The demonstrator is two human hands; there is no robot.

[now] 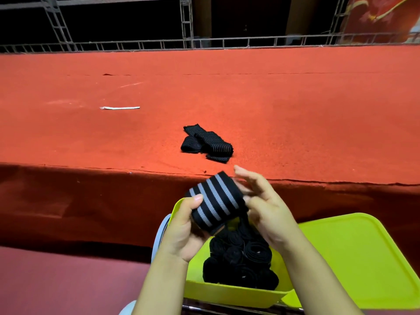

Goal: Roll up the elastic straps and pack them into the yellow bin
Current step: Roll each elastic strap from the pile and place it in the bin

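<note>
Taking the yellow plastic bin (229, 292) as the landmark and reading left to right: the person's left hand (181, 233) is just above its left rim, fingers and thumb curled round a rolled black elastic strap with grey stripes (216, 201). The right hand (263, 208), above the bin's middle, is spread, fingers relaxed against the roll's right end — steadying it, apparently, rather than gripping. Black rolled straps (238, 258) already fill much of the bin; its matching yellow lid (354, 258) lies just to the right. Beyond the bin, on the red carpeted platform (295, 110), a small heap of unrolled black straps (206, 143) waits.

The likely risk is the roll springing open: elastic webbing is under tension, and its loose tail appears to hang at the underside. If the left hand's grip eases before the roll is wedged among the others, it could unwind — or disturb its neighbours.
</note>
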